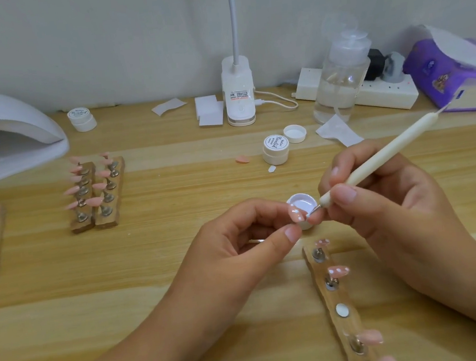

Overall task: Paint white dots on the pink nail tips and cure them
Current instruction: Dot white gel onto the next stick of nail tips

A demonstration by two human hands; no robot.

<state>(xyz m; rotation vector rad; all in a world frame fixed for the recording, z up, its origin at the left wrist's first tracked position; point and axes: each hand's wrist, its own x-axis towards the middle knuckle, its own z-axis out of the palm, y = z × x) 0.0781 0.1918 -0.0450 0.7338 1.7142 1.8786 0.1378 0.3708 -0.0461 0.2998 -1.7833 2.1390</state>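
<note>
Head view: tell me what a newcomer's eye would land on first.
At the centre, the left hand pinches a pink nail tip while the right hand points a white pen at it. Below right lies a wooden strip holding more tips; a white nail lamp sits far left.

Far left: curing lamp (pixel 4 116) on the worktop (pixel 182 274); paired nail stands (pixel 107 220) right of it.
Back centre: desk lamp base (pixel 237 92); pump bottle (pixel 338 87) right of it, before power strip (pixel 386 95).
Centre: closed gel jar (pixel 276 150).
Front: nail tip (pixel 295 214) in left hand (pixel 248 235) grip, dotting tool (pixel 375 160) in right hand (pixel 380 200) grip, open jar (pixel 303 201) behind; single nail stand (pixel 334 299) nearest.
</note>
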